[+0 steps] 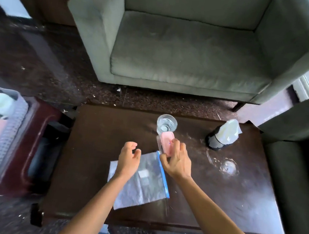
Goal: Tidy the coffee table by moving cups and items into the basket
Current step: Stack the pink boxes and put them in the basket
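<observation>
I watched the right hand pinch a small pink case with a clear cover. It was tilted, mid-desk, just on the near side of a clear glass. The left hand hovered loosely curled, holding nothing, over a zip bag lying flat, its blue seal on the right.

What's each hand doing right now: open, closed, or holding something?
Left hand: open, fingers loosely curled, holding nothing.
Right hand: fingers grip the pink rectangular plastic case.
</observation>
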A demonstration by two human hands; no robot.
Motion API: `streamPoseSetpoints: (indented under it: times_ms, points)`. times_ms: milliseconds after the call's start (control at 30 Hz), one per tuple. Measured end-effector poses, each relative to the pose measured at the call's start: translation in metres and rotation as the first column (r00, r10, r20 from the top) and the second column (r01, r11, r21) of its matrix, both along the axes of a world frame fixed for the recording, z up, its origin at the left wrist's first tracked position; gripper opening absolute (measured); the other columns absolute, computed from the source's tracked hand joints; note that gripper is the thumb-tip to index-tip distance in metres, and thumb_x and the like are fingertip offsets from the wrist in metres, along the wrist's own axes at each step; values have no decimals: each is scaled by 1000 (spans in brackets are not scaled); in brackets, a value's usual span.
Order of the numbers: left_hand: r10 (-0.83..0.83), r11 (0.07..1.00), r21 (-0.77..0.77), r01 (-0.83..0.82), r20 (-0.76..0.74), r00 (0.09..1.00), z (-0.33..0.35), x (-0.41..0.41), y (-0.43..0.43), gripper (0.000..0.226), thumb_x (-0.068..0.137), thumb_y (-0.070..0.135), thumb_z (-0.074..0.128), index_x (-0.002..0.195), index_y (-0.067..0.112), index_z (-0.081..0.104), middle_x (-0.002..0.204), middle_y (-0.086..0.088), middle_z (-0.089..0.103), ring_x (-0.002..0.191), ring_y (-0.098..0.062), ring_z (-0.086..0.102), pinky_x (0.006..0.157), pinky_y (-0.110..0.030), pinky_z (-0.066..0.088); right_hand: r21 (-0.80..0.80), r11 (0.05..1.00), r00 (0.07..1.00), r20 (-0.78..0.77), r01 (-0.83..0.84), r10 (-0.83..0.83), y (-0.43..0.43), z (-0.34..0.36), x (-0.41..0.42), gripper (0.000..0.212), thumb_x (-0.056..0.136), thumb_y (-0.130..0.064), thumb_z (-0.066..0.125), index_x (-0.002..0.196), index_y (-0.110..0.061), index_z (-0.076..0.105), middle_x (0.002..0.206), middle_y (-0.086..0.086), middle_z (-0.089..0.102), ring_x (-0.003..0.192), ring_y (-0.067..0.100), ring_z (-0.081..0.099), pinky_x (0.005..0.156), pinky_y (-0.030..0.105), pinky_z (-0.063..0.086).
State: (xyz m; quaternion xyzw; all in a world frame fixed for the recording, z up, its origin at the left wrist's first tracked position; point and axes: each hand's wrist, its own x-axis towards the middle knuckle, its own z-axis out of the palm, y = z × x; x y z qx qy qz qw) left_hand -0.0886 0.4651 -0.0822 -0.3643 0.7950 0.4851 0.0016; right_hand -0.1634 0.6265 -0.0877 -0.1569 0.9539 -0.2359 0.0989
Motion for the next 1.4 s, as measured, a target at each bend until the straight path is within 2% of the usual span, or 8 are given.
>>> streamPoseSetpoints:
  times_ms: [233,533,667,800,900,1033,1233,1400]
  points:
    - [154,984,-79,-157,-40,987,34,22,-115,30,95,13,50,123,4,51,125,-10,57,101,-23,60,82,-22,39,-180,957,972,-103,-225,209,-149,51,-26,57,72,-37,57,119,-7,49,107,12,54,92,34,56,73,38,49]
    - [339,940,-31,-340,-48,940,46,82,-223,31,96,18,49,125,8,49,125,-8,56,95,-17,57,81,-25,39,-238,798,808,78,-554,584,-324,102,-21,88,71,-21,74,146,-9,31,140,10,42,129,23,44,107,29,35]
    - [395,918,-27,-396,-42,918,38,110,-257,29,95,15,49,123,7,50,124,-9,56,100,-21,58,82,-25,40,-141,605,593,121,-784,796,-395,112,0,96,71,-13,75,151,-12,22,149,11,32,136,26,37,112,38,35]
    - [453,891,-5,-453,-35,891,23,130,-278,26,93,11,49,118,4,53,120,-11,58,103,-19,57,83,-22,39,44,285,289,122,-957,950,-457,117,27,94,73,-2,70,152,-13,20,147,12,32,131,30,40,106,36,37]
    - [493,870,33,-492,-27,870,12,143,-286,25,93,10,50,117,3,53,119,-11,58,101,-14,53,84,-20,38,267,47,81,116,-962,990,-497,112,49,87,77,-2,67,151,-6,20,146,14,32,128,33,43,104,39,38]
    - [498,864,89,-495,-4,867,0,158,-291,26,94,12,49,119,5,52,122,-9,57,99,-11,52,87,-21,39,380,-157,-89,189,-912,978,-535,103,72,82,78,-2,69,148,-7,27,143,13,35,124,33,48,101,41,42]
    - [504,856,112,-504,30,863,-12,174,-296,27,95,13,49,120,5,51,125,-7,57,109,-15,55,90,-20,40,446,-349,-261,248,-824,933,-563,95,90,76,81,1,63,148,-7,29,145,11,35,127,29,45,96,32,39]
    - [491,861,122,-493,53,870,-16,182,-297,26,96,16,47,121,10,50,127,-2,56,100,-9,51,87,-18,35,435,-332,-236,259,-837,936,-566,87,86,76,79,13,57,147,-9,30,142,9,37,123,29,48,90,33,40]
